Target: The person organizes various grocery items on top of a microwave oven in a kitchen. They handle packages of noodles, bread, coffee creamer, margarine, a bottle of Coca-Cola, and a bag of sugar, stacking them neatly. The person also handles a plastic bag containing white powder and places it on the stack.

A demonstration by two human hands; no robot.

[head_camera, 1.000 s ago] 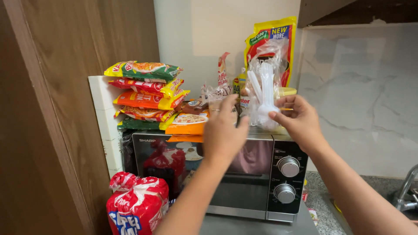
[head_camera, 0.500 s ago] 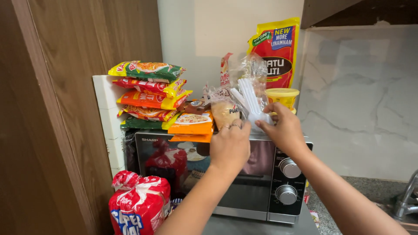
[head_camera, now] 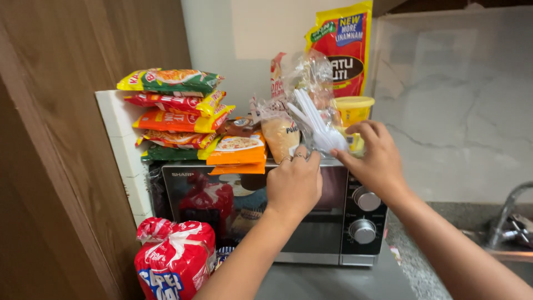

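Both hands up at microwave (head_camera: 261, 214) top. Left hand (head_camera: 294, 186) and right hand (head_camera: 377, 161) pinch clear bag of white plastic cutlery (head_camera: 316, 125), keeping it upright; noodle packets (head_camera: 177, 114) stacked at 9 o'clock.

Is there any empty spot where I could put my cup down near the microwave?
The microwave top is crowded: noodle packets, snack bags, a yellow tub, and both hands, left hand and right hand, on a bag of white spoons. Bare counter shows in front, between the red bread bag and the sink tap.
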